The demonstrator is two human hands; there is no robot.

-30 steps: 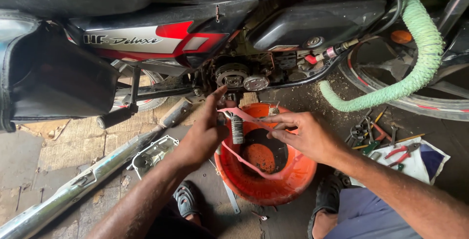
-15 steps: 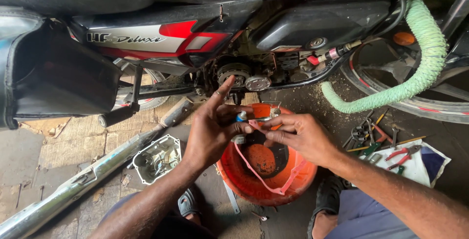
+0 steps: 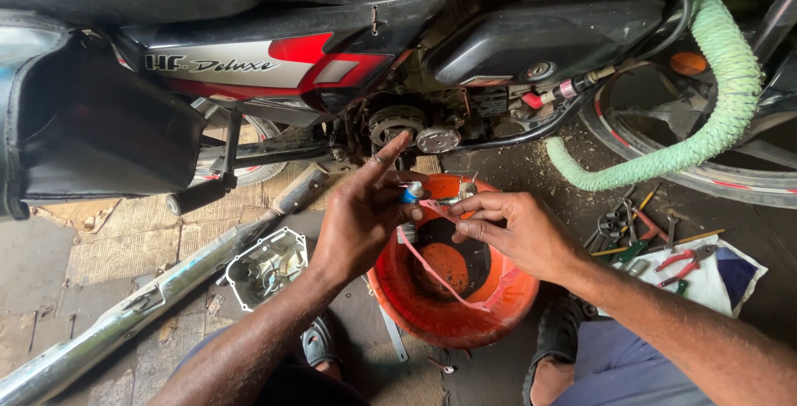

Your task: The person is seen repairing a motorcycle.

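We pinched a small blue-ended metal part [image 3: 413,193] in our left hand [image 3: 361,219], its long axis level, pointing toward our right hand [image 3: 510,232], which gripped its other end above the orange plastic bowl [image 3: 498,310].

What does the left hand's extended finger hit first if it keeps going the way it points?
The left hand points its finger up and right, toward the round engine part under the motorcycle. That looks like the first thing in line, though depth is unclear from one view, so it could pass in front.
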